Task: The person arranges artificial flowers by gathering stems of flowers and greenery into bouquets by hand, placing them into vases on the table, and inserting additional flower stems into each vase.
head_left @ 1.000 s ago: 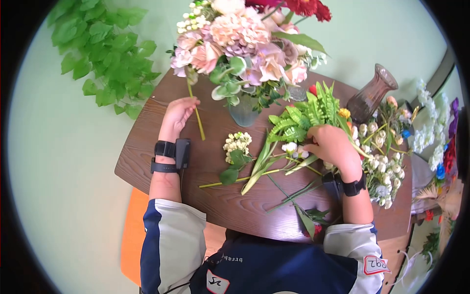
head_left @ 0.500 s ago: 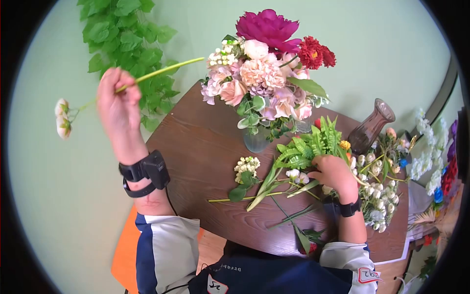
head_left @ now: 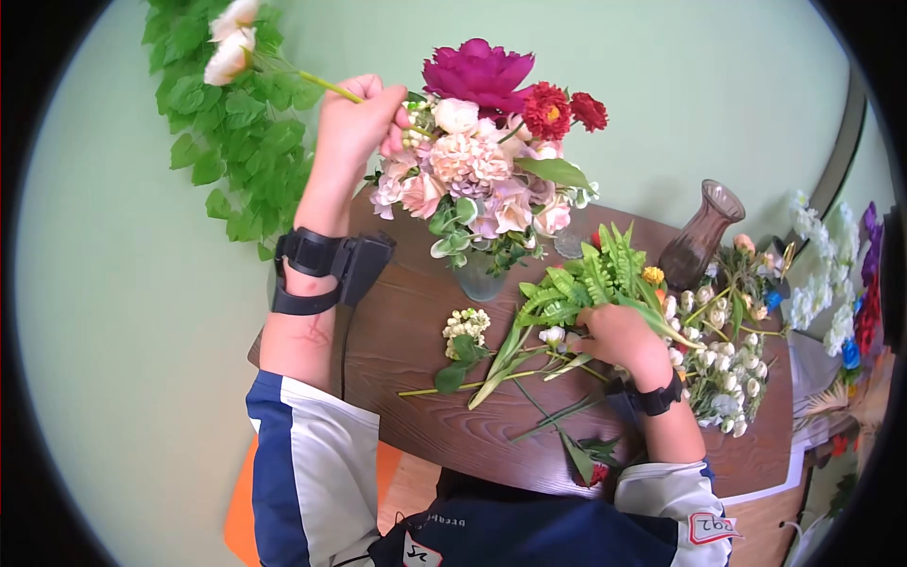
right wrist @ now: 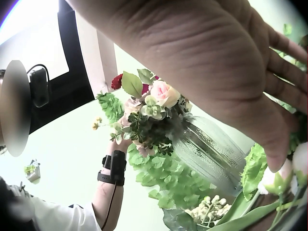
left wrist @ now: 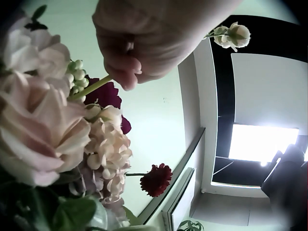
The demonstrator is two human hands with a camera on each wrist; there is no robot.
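My left hand pinches the green stem of a white artificial flower sprig, raised at the bouquet's left side. The blossoms point up and left, while the stem's bare end reaches in among the pale pink blooms in the left wrist view. That bouquet stands in a clear glass vase, topped by a magenta peony and red flowers. Resting over the pile of loose stems, my right hand has its fingers extended by green fern leaves and its thumb against small white blossoms.
A brown glass vase leans at the back right of the wooden table. White flower bunches lie along the right side. A berry sprig and cut stems lie mid-table. Green vine leaves hang on the wall.
My left hand lifted the white flower sprig off to the left, then brought it back right to the bouquet, its stem end now among the blooms. The right hand has stayed on the pile.
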